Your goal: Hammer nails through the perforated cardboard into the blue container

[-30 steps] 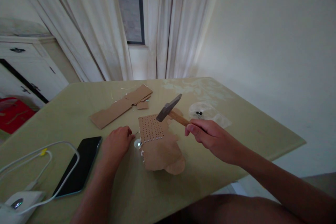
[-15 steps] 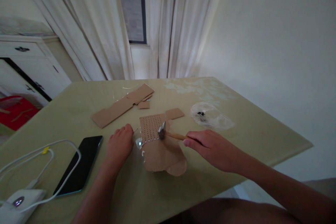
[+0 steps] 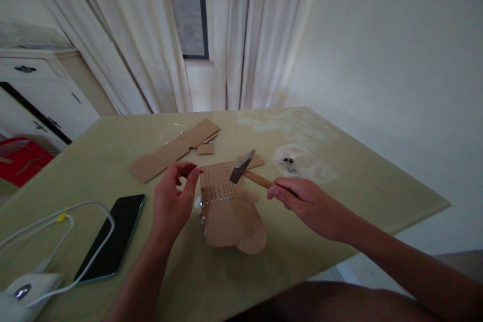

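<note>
A hammer [image 3: 243,167] with a steel head and a wooden handle is gripped in my right hand [image 3: 302,202]. Its head is tilted and raised over the right part of a brown cardboard piece [image 3: 232,224]. Rows of small dark dots cover the far part of this cardboard, and shiny dots line the nearest row. Thumb and forefinger of my left hand [image 3: 175,196] pinch together at the cardboard's far left corner. A thin nail poked out of that hand a moment ago; now the fingertips mostly hide it.
Cardboard strips [image 3: 175,149] lie at the back left, and a small cardboard piece [image 3: 256,161] is behind the hammer. A clear plastic bag [image 3: 307,163] with dark bits lies to the right. At the left are a black phone [image 3: 113,236], a white cable [image 3: 111,221] and a white device [image 3: 35,289].
My right hand has lifted the hammer head off the cardboard. My left hand has turned and risen from beside the cardboard to its far left corner, fingers now pinched.
</note>
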`<state>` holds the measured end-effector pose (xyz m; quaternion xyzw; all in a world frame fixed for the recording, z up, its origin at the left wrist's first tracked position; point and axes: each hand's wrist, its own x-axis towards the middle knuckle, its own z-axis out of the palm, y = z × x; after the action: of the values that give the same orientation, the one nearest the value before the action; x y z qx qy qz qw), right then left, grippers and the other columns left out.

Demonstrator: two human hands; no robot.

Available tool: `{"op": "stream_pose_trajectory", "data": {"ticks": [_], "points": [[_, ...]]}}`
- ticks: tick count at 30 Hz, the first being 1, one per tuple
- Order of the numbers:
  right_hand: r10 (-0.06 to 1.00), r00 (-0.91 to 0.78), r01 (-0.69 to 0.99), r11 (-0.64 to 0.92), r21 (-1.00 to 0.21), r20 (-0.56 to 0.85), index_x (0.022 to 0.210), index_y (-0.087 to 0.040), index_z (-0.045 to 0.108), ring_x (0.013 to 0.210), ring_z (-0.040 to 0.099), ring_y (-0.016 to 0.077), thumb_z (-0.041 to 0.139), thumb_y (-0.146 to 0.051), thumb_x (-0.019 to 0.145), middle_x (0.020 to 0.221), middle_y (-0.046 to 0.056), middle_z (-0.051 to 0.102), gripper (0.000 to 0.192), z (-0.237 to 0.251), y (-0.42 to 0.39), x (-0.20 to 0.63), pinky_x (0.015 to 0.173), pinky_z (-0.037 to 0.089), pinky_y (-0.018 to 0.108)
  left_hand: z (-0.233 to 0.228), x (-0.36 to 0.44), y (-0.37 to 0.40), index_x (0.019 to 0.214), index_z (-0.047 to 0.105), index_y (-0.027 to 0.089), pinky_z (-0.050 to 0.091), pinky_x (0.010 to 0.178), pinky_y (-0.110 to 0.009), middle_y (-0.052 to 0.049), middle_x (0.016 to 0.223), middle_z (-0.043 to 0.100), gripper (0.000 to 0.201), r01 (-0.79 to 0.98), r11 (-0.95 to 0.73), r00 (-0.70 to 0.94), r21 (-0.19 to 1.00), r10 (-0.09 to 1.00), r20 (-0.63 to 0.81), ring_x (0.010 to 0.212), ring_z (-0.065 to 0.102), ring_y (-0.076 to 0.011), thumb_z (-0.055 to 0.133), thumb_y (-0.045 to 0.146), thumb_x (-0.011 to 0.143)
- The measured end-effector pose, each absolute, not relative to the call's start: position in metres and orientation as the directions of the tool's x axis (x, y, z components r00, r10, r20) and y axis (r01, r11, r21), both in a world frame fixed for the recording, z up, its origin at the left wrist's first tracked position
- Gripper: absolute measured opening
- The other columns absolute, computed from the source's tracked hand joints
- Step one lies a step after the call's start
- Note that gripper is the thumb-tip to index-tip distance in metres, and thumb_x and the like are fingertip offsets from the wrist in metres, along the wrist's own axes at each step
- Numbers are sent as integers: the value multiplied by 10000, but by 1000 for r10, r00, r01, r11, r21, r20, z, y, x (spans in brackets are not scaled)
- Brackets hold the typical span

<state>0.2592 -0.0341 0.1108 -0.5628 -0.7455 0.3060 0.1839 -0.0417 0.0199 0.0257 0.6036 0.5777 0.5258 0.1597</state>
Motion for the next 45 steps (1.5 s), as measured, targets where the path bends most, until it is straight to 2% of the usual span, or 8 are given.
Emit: {"op": "stream_pose_trajectory", "data": {"ticks": [4,8,11,18,23,27,31,45], "points": [[961,-275,710,177,-681,-37,932,-219,749,649,520,169,472,-494,1101,699,-16,556,425,110,-35,265,657,368,336,41,-22,10,939,774,235,486,686,-299,-10,863,766,214,388,-341,-82,856,913,400,754,643,-180,759,448,932],[970,-243,685,173,-708,2,945,-223,759,634,510,165,476,-537,1106,696,-20,542,452,108,-36,273,638,377,329,57,-5,10,984,840,255,481,676,-306,-25,889,784,189,452,-328,103,829,943,316,777,638,-194,747,402,909],[972,-233,668,171,-725,14,949,-225,760,605,488,157,473,-540,1112,683,-27,530,457,108,-38,277,619,373,325,59,2,11,988,835,235,476,665,-310,-35,911,798,208,468,-331,169,819,943,285,746,622,-188,707,384,921],[974,-228,672,154,-724,-5,937,-220,754,645,542,162,486,-568,1115,698,-18,570,474,109,-44,281,622,390,322,40,-4,5,994,829,241,391,572,-285,-1,763,742,243,493,-318,131,810,947,292,620,539,-158,697,441,956],[973,-230,690,139,-711,-34,963,-222,756,656,547,170,474,-592,1117,705,-7,589,489,108,-42,278,623,406,323,41,-7,2,959,838,265,472,693,-334,-21,805,779,197,581,-408,192,704,910,368,707,629,-199,693,399,960],[969,-244,698,148,-700,-39,956,-221,756,655,539,170,480,-557,1116,710,-5,592,464,110,-41,274,632,409,326,38,-7,1,956,841,283,513,789,-396,-25,832,812,157,643,-430,237,634,899,369,778,696,-238,716,379,957],[967,-251,707,153,-690,-44,950,-218,756,651,528,166,488,-529,1112,709,-9,586,441,112,-40,271,636,397,325,33,-7,2,989,843,288,518,819,-412,-26,890,834,154,638,-445,267,629,893,361,802,723,-242,719,379,975],[960,-269,734,153,-662,-77,952,-219,753,656,535,166,479,-506,1117,716,-11,597,429,107,-37,266,645,389,328,34,-6,1,996,826,297,480,810,-422,-19,877,822,147,624,-484,318,614,875,366,790,716,-242,686,336,1013]]}}
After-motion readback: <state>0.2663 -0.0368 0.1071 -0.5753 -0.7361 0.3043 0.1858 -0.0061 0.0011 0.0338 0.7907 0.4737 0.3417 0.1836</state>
